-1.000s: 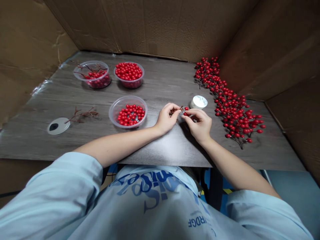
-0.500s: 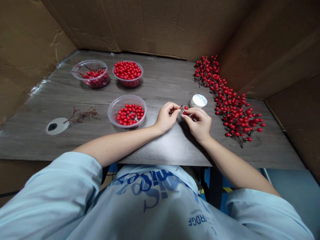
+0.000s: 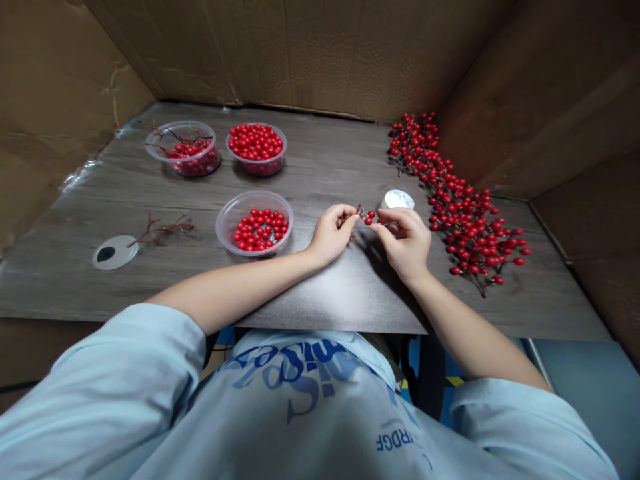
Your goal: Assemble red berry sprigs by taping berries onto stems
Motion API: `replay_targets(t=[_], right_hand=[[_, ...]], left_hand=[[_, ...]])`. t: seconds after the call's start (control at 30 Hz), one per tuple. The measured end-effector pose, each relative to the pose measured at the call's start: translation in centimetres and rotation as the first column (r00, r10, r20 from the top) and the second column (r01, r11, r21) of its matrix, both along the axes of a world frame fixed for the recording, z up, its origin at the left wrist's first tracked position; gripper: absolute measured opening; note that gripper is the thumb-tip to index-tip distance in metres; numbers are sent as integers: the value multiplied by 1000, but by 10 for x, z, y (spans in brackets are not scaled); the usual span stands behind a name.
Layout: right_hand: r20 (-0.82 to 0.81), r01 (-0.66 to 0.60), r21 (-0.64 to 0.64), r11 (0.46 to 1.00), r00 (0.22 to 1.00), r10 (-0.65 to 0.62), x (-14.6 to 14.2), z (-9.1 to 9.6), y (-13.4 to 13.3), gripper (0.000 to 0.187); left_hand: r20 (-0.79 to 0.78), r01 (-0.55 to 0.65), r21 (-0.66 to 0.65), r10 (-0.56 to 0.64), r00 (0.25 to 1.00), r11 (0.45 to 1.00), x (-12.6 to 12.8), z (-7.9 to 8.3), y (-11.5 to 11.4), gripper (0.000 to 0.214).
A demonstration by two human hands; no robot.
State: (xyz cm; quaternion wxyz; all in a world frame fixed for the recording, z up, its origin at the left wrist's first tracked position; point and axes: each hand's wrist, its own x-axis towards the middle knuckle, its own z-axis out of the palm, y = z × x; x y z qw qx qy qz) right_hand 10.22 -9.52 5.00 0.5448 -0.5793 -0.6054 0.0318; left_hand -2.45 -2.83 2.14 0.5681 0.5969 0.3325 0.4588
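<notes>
My left hand (image 3: 331, 233) is closed in a pinch on a small dark twig (image 3: 359, 213) that carries a couple of red berries (image 3: 369, 217). My right hand (image 3: 406, 240) is closed too, with thumb and forefinger pinched on the berries at the twig's right end. Both hands rest near the middle of the grey wooden table (image 3: 320, 173), fingertips almost touching. Just left of my left hand stands a clear plastic bowl (image 3: 255, 222) holding several loose red berries.
A bowl of twigs and berries (image 3: 183, 148) and a full bowl of berries (image 3: 257, 148) stand at the back left. A bare twig (image 3: 163, 229) and a round lid (image 3: 115, 252) lie at left. A white jar (image 3: 397, 199) sits behind my right hand; berry branches (image 3: 460, 207) lie right. Cardboard walls surround.
My right hand has shifted slightly up and to the right, with its pinch still on the berries. My left hand has barely moved.
</notes>
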Motion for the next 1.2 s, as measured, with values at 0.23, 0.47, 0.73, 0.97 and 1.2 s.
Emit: replay_targets(t=[0.23,0.47,0.73,0.97,1.2], right_hand=[[-140,83,66,994,987,-73,12,6,2,9],[-297,-39,10,999,954,40,19,1,8,17],[-420,-182,-125,975,900,115,14,3,6,21],[-584,-263,-142,954,801,134,11,2,7,22],[-629,-297,-142,944,764,146,9,1,8,22]], left_hand=[[-30,4,2,-4,1000,1000,1,5,-4,3],[-91,62,161,-47,995,985,0,4,-6,3],[-103,115,184,-98,990,976,0,2,-7,7],[-145,138,216,-109,983,967,-2,6,-9,6],[-187,141,256,-94,978,956,-3,7,-9,7]])
